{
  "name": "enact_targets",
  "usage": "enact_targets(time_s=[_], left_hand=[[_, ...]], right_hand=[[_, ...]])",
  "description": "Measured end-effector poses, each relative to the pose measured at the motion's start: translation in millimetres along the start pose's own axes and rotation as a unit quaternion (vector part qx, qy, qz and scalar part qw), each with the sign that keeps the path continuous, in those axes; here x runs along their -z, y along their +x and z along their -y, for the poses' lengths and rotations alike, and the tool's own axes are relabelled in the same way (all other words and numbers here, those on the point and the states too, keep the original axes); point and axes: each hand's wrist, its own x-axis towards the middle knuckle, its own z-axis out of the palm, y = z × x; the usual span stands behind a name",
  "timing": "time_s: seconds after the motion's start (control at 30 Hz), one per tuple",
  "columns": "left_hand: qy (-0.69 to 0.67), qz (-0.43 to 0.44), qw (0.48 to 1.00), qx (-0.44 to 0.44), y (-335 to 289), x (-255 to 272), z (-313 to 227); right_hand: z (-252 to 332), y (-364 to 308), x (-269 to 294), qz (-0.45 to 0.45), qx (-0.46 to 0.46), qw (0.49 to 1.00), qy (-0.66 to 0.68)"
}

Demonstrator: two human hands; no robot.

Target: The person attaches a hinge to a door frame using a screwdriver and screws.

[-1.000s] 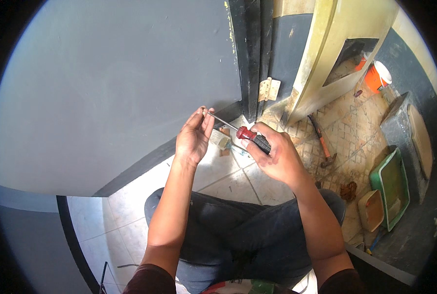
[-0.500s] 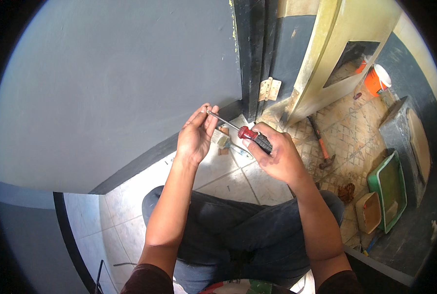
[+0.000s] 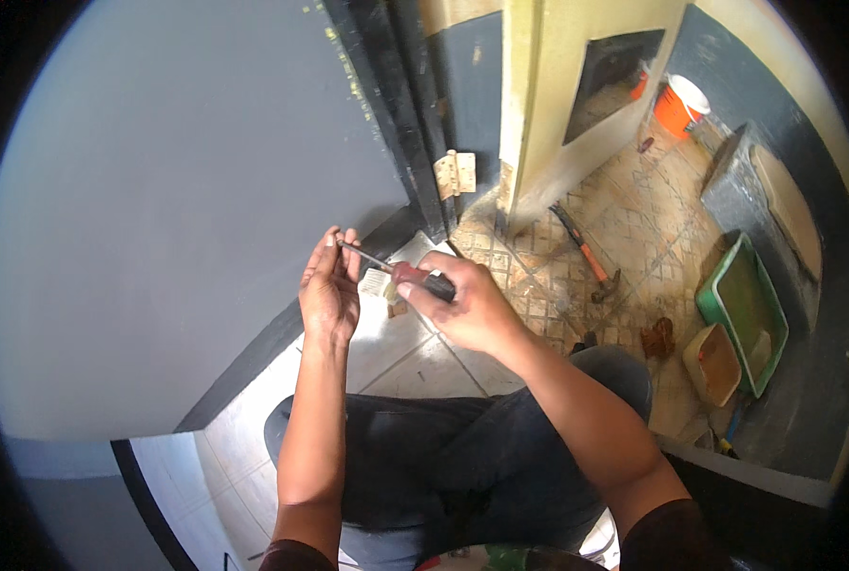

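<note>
Red-and-black screwdriver point(image 3: 409, 273) lies between hands, shaft slanting from right hand point(image 3: 477, 305) up to left hand point(image 3: 329, 295). Right hand: grasping handle, thumb along near side. Left hand: palm turned up, thumb and fingertips gathered at screwdriver tip; whether they pinch tip or small piece there, cannot tell. Hinge point(image 3: 455, 174), pale and stained, beyond right hand, at dark frame point(image 3: 386, 95). Hammer point(image 3: 588, 257) on tiled floor point(image 3: 624, 214), right of right hand. Green tray point(image 3: 717, 303) farther right, well apart from both hands.
</note>
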Motion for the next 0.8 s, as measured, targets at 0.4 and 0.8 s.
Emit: enact_targets(time_s=[0.4, 0.8], left_hand=[[-0.168, 0.001, 0.957, 0.237, 55, -70, 144], [-0.163, 0.044, 0.969, 0.182, 81, -81, 176]], right_hand=[[-52, 14, 88, 0.100, -0.249, 0.952, -0.149], [-94, 34, 85, 0.041, -0.217, 0.961, -0.167]])
